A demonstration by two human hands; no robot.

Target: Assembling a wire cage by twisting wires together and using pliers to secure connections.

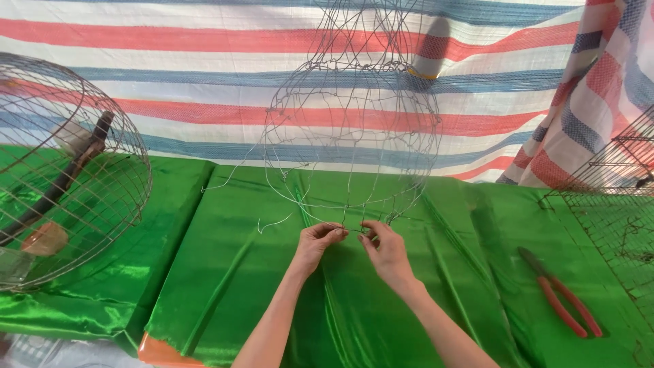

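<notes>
Twisting stage: left hand (319,240) and right hand (383,247) each pinch wire ends at wire frame (354,129) bottom. Next move likely needs tight, steady twisting.

Left hand (319,240) and right hand (383,247) pinch fingertips together, forearms converging.

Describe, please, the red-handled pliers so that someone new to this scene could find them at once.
Start at the shiny green cloth covering the table and move to its right side, past the right hand. There the red-handled metal pliers lie flat near the flat wire mesh panel. They are the only solid tool with red handles; everything nearby is thin bare wire.
</notes>
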